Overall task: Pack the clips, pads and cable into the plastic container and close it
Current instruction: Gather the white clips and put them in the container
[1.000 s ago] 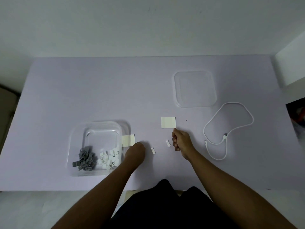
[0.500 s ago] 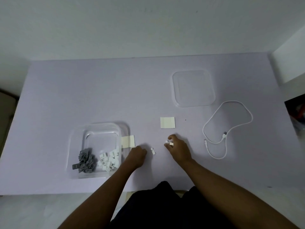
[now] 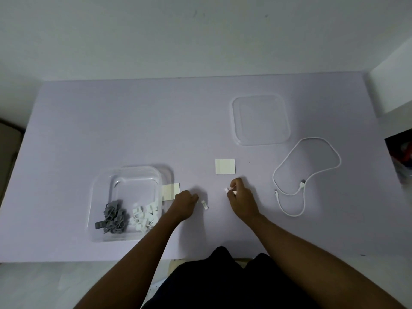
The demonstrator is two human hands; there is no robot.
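Observation:
A clear plastic container [image 3: 101, 190] sits open at the front left, with grey clips [image 3: 112, 217] and white clips [image 3: 146, 216] inside. A pale pad [image 3: 170, 191] lies against its right wall, and a second pad [image 3: 225, 166] lies further right. My left hand [image 3: 184, 205] is curled on the table beside a loose white clip [image 3: 204, 204]. My right hand [image 3: 239, 198] pinches a small white clip [image 3: 227, 189] in its fingertips. The white cable [image 3: 307, 175] lies looped at the right. The clear lid [image 3: 260, 120] rests behind it.
The lilac table [image 3: 111, 130] ends at a front edge close to my body. A white block [image 3: 392, 85] stands at the far right corner, and a dark object [image 3: 401, 157] lies past the right edge.
My right hand came down onto the small white clip on the table and took it between its fingertips. My left hand stayed curled beside the other loose clip.

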